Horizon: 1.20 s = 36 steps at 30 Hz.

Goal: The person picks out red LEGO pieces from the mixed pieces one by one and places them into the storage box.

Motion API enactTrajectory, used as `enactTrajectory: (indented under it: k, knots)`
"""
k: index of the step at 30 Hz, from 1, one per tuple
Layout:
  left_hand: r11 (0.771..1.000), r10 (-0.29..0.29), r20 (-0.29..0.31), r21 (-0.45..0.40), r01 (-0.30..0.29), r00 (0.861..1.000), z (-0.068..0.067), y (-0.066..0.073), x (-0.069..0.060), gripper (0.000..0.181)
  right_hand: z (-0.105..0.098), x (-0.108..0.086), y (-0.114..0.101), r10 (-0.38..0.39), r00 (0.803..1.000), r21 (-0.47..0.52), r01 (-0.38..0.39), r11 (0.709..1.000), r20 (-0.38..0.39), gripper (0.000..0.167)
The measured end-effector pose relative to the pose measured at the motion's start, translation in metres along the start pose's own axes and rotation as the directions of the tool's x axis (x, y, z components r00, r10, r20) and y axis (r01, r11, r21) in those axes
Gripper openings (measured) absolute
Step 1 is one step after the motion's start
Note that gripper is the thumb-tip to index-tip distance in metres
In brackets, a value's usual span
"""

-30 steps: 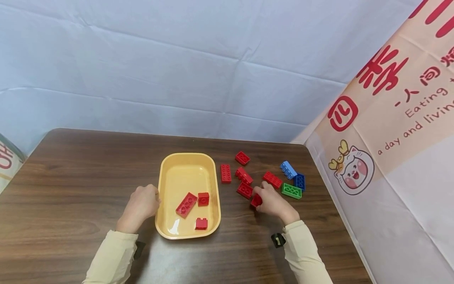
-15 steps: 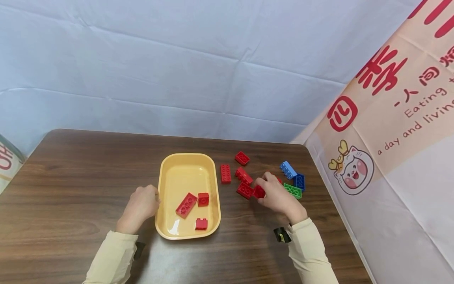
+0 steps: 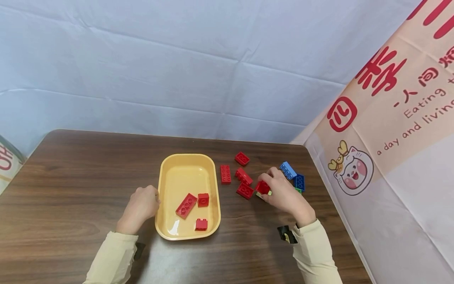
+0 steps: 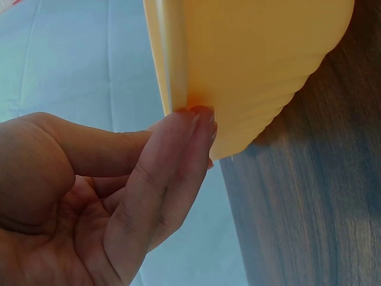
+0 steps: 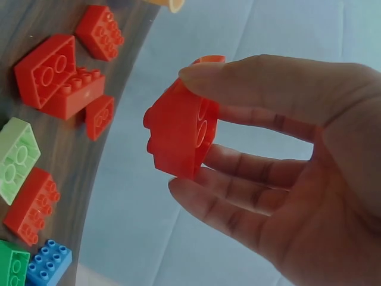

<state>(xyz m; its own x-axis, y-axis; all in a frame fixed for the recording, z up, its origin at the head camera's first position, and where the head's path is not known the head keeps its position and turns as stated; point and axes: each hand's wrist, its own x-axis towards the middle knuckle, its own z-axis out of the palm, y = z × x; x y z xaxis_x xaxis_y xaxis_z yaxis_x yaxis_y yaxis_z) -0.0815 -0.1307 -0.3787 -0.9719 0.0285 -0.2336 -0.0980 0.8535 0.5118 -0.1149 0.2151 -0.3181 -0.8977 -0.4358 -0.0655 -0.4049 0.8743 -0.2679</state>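
The left hand (image 3: 141, 204) pinches the left rim of the yellow tray (image 3: 157, 225); in the left wrist view its thumb and fingers (image 4: 172, 155) meet on the tray's edge (image 4: 174, 53). Between thumb and fingertips, the right hand (image 3: 283, 193) holds a red brick (image 3: 262, 187), studs facing away from the palm in the right wrist view (image 5: 178, 128). A pale green brick (image 5: 18, 156) lies on the table near that hand, partly hidden in the head view (image 3: 260, 195). Inside the tray are a long red brick (image 3: 186, 205) and two small red ones (image 3: 203, 199) (image 3: 201, 224).
Right of the tray lie several red bricks, among them an upright-lying one (image 3: 225, 174) and one hollow side up (image 3: 245, 190). Beyond the right hand are a light blue brick (image 3: 288, 170), a dark blue one (image 3: 299, 182) and a green one (image 3: 299, 190), near the table's right edge.
The right hand has moved right and slightly up with the red brick, now covering more of the green brick. A pale green brick has come into sight beneath it. The left hand has stayed put.
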Motion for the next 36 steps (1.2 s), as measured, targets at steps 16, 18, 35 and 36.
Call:
enactTrajectory:
  k: [16,18,35,36]
  knots:
    - [1.0,0.002,0.0,0.002,-0.002,1.0,0.0,0.0,0.0,0.015,0.001,-0.001,-0.005,-0.031,0.999,-0.027,0.03,0.999,-0.016,0.034]
    - [1.0,0.004,-0.001,0.002,-0.004,1.0,0.0,0.0,0.0,0.015,0.002,0.0,-0.008,-0.031,1.0,-0.023,0.031,0.999,-0.006,0.035]
    - [1.0,0.006,-0.004,0.008,-0.006,1.0,0.001,0.0,0.0,0.016,0.014,0.016,-0.042,-0.065,0.997,-0.096,0.069,0.993,0.048,0.037]
    - [1.0,0.008,-0.004,0.008,-0.008,1.0,0.001,0.0,0.0,0.016,0.016,0.017,-0.045,-0.078,0.996,-0.1,0.082,0.992,0.05,0.037]
